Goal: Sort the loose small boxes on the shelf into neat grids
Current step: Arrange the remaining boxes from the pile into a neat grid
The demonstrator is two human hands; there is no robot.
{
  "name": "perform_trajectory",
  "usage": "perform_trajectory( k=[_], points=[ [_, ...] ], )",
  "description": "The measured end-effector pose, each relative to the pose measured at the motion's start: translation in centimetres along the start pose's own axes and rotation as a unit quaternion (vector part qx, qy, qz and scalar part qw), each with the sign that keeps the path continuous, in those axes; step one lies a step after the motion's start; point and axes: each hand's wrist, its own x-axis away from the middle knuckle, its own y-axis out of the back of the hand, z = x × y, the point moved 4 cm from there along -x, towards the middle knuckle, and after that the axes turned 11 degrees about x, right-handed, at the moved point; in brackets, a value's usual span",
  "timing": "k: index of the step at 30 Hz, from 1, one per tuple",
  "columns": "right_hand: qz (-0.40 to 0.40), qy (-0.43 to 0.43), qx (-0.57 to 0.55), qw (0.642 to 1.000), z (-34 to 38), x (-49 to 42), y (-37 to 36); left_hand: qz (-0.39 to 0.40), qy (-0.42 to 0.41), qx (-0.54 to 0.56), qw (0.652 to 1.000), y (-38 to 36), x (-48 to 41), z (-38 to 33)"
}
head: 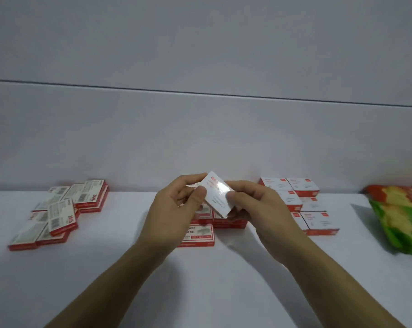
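Both hands hold one small white box with a red label [218,194] up above the middle of the white shelf [119,268]. My left hand [176,209] pinches its left edge, my right hand [254,204] grips its right lower corner. Under the hands lies a low cluster of red-and-white boxes [200,233], partly hidden. At the left sits a loose, overlapping heap of flat red-and-white boxes [60,211]. At the right, taller white boxes with red bases [304,204] stand in tidy rows.
A green, orange and yellow plastic bag [401,218] lies at the far right edge of the shelf. A pale wall rises directly behind the boxes. Bare shelf surface stretches along the front, crossed by my forearms.
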Motion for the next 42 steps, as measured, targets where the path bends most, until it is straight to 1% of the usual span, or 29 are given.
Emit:
perform_trajectory(
  k=[2,4,7,8,10,13,16,19,21,23,25,26,28,30,31,32,34,35,36,39,42],
  points=[
    [0.004,-0.014,-0.024,1.0,-1.0,0.5,-0.1,0.017,-0.017,-0.04,0.999,-0.3,0.6,0.5],
    [-0.003,-0.014,-0.024,1.0,-1.4,0.6,0.0,0.03,-0.045,-0.064,0.997,-0.4,1.1,0.9],
    [-0.039,-0.01,-0.037,0.998,-1.7,0.6,0.8,0.032,-0.097,-0.166,0.981,0.1,1.6,1.4],
    [-0.045,-0.004,-0.037,0.998,-1.5,0.6,1.1,0.025,-0.102,-0.186,0.977,0.3,1.7,1.5],
    [-0.044,0.016,0.0,0.999,-1.2,0.6,1.3,0.024,-0.106,-0.196,0.974,0.3,1.9,1.3],
    [-0.029,0.035,0.028,0.999,-1.0,0.2,1.8,0.05,-0.173,-0.259,0.949,-0.5,1.6,0.6],
    [-0.021,0.038,0.061,0.997,0.0,-0.4,2.9,0.052,-0.13,-0.288,0.947,-1.4,0.8,0.1],
    [-0.002,0.056,0.136,0.989,1.4,-0.4,4.1,0.072,-0.074,-0.281,0.954,-2.3,0.4,-0.2],
    [0.012,0.078,0.191,0.978,2.2,0.0,5.1,0.075,-0.059,-0.275,0.957,-2.9,0.2,-0.7],
    [0.021,0.098,0.279,0.955,2.8,0.7,6.2,0.068,-0.063,-0.282,0.955,-3.7,-0.3,-1.1],
    [-0.004,0.117,0.362,0.925,3.1,1.1,7.3,0.07,-0.082,-0.299,0.948,-5.0,-1.0,-1.3],
    [-0.028,0.123,0.378,0.917,3.1,1.1,7.9,0.073,-0.091,-0.306,0.945,-5.9,-1.3,-1.3],
    [-0.081,0.124,0.371,0.917,2.5,0.7,9.5,0.073,-0.093,-0.302,0.946,-7.8,-2.0,-1.0],
    [-0.141,0.108,0.343,0.923,1.2,0.1,11.8,0.076,-0.08,-0.306,0.945,-9.7,-2.3,-0.6],
    [-0.171,0.092,0.327,0.925,0.3,-0.1,13.2,0.089,-0.084,-0.329,0.936,-10.7,-2.4,-0.4],
    [-0.198,0.073,0.319,0.924,-0.6,-0.2,14.6,0.11,-0.105,-0.37,0.917,-11.8,-2.4,-0.3],
    [-0.24,0.034,0.325,0.914,-2.5,-0.2,17.3,0.16,-0.157,-0.46,0.859,-13.6,-2.3,0.4],
    [-0.251,0.019,0.324,0.912,-3.3,-0.2,18.2,0.179,-0.163,-0.493,0.836,-14.3,-2.2,0.9],
    [-0.256,0.009,0.317,0.913,-4.0,-0.2,18.9,0.19,-0.16,-0.516,0.82,-14.8,-2.2,1.5],
    [-0.234,-0.013,0.3,0.925,-5.3,-0.4,19.6,0.208,-0.159,-0.551,0.793,-16.1,-2.4,2.5],
    [-0.204,-0.036,0.328,0.922,-5.9,-0.8,19.2,0.21,-0.163,-0.556,0.787,-16.8,-2.7,2.7]
  ],
)
